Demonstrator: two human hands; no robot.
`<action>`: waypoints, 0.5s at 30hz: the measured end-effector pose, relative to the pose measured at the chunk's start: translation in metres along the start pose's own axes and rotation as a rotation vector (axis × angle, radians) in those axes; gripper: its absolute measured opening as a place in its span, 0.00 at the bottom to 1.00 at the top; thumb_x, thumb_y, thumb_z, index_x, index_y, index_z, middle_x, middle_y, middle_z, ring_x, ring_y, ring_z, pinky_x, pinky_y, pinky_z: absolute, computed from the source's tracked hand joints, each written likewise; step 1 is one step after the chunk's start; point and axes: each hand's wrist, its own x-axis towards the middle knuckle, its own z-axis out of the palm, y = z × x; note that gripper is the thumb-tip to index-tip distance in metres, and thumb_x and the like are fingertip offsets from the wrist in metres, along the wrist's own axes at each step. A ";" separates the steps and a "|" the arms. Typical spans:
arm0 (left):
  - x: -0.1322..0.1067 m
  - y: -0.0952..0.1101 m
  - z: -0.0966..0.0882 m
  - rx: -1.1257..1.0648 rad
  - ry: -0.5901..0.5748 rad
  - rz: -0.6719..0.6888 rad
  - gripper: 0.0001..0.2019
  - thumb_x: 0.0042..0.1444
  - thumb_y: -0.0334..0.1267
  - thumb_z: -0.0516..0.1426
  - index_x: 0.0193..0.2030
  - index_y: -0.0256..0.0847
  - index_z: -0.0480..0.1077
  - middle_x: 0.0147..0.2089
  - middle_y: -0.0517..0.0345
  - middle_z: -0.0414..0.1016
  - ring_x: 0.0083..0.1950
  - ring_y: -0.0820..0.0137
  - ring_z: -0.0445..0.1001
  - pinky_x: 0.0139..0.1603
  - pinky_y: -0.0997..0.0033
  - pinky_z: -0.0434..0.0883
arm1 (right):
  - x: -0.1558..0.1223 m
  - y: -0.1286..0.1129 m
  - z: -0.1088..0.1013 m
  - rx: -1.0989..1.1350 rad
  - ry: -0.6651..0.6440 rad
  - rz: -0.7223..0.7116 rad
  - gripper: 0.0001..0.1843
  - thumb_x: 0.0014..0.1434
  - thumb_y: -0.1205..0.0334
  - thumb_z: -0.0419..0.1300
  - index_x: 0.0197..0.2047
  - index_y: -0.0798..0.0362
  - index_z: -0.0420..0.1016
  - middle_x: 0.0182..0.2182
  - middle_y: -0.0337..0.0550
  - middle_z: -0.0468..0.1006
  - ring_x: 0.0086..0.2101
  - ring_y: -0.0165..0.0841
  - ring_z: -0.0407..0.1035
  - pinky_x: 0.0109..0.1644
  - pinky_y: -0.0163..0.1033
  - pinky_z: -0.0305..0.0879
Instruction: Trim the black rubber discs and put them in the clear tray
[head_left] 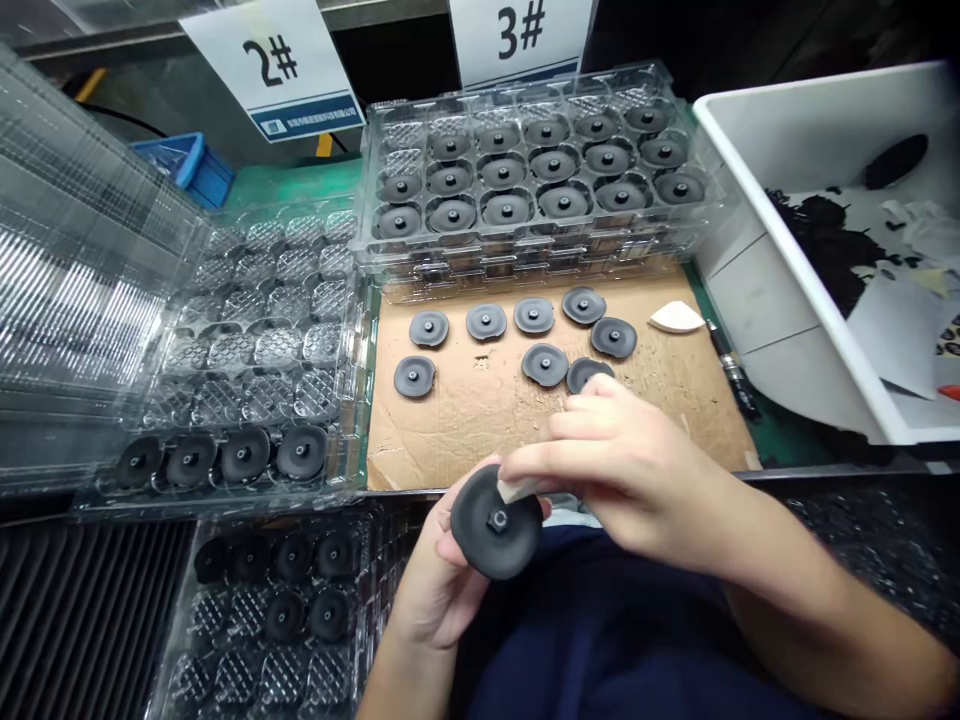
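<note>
Below the front edge of the bench, my left hand (448, 590) grips a round black rubber disc (495, 535) with a small metal stud at its centre. Its stud side faces up toward me. My right hand (611, 465) pinches a small cream-coloured pad (517, 489), which touches the disc's face just above the stud. Several similar discs (545, 365) lie loose on the cardboard sheet (465, 430) beyond my hands. One of those discs is partly hidden behind my right fingers. A white, leaf-shaped pad (676, 317) rests on the cardboard's right side.
Stacked clear trays (525, 240) hold rows of discs at the back. Another clear tray (255, 345) on the left has discs in its front row; a partly filled tray (270, 620) sits lower. At right are a black pen (739, 385) and a white bin (810, 310) with scraps.
</note>
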 end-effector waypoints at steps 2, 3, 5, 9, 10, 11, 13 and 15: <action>0.000 -0.001 0.007 0.018 0.025 -0.017 0.26 0.34 0.50 0.68 0.43 0.42 0.76 0.39 0.54 0.79 0.45 0.58 0.76 0.51 0.60 0.71 | -0.002 0.000 0.002 -0.017 0.023 -0.024 0.15 0.58 0.72 0.48 0.40 0.52 0.75 0.23 0.38 0.71 0.25 0.29 0.60 0.33 0.40 0.48; 0.001 -0.001 0.009 0.038 0.041 -0.020 0.24 0.35 0.50 0.67 0.40 0.42 0.77 0.38 0.55 0.79 0.46 0.58 0.76 0.51 0.61 0.71 | -0.003 -0.001 0.003 0.023 0.063 -0.062 0.15 0.59 0.71 0.47 0.40 0.53 0.74 0.23 0.38 0.71 0.24 0.29 0.60 0.33 0.40 0.49; 0.001 -0.001 0.011 0.075 0.073 -0.006 0.22 0.36 0.51 0.67 0.38 0.43 0.78 0.37 0.57 0.79 0.46 0.58 0.76 0.51 0.63 0.71 | -0.007 -0.004 0.007 0.108 0.155 -0.073 0.15 0.61 0.70 0.46 0.42 0.53 0.74 0.25 0.39 0.73 0.25 0.29 0.63 0.32 0.40 0.51; 0.002 0.001 0.006 0.075 0.087 0.026 0.28 0.31 0.52 0.68 0.44 0.48 0.76 0.44 0.59 0.79 0.48 0.63 0.75 0.53 0.69 0.68 | -0.026 -0.012 0.007 0.111 0.203 0.164 0.12 0.59 0.74 0.51 0.43 0.57 0.72 0.27 0.41 0.74 0.25 0.28 0.64 0.31 0.38 0.54; 0.002 0.001 0.005 0.059 0.063 0.027 0.29 0.30 0.52 0.68 0.44 0.49 0.75 0.45 0.59 0.79 0.48 0.63 0.75 0.53 0.68 0.69 | -0.032 -0.012 0.006 0.145 0.194 0.197 0.12 0.58 0.74 0.52 0.43 0.57 0.72 0.26 0.40 0.74 0.25 0.28 0.64 0.31 0.37 0.55; 0.003 0.001 0.005 0.039 0.034 0.030 0.29 0.30 0.51 0.68 0.44 0.50 0.75 0.45 0.58 0.79 0.47 0.63 0.76 0.52 0.67 0.69 | -0.039 -0.012 0.005 0.204 0.190 0.231 0.11 0.58 0.73 0.53 0.43 0.56 0.72 0.25 0.39 0.74 0.24 0.28 0.64 0.31 0.37 0.57; 0.005 0.000 0.009 0.000 -0.005 0.041 0.27 0.32 0.50 0.68 0.43 0.50 0.75 0.45 0.57 0.79 0.45 0.64 0.77 0.49 0.67 0.71 | -0.050 -0.007 0.005 0.381 0.203 0.333 0.11 0.57 0.72 0.55 0.41 0.53 0.74 0.27 0.38 0.76 0.26 0.28 0.67 0.30 0.34 0.60; 0.008 -0.002 0.015 -0.020 -0.006 0.052 0.22 0.36 0.47 0.68 0.42 0.49 0.76 0.44 0.58 0.79 0.44 0.65 0.77 0.47 0.69 0.71 | -0.057 -0.001 0.004 0.558 0.277 0.487 0.09 0.58 0.68 0.56 0.41 0.49 0.74 0.32 0.38 0.78 0.30 0.29 0.71 0.31 0.32 0.64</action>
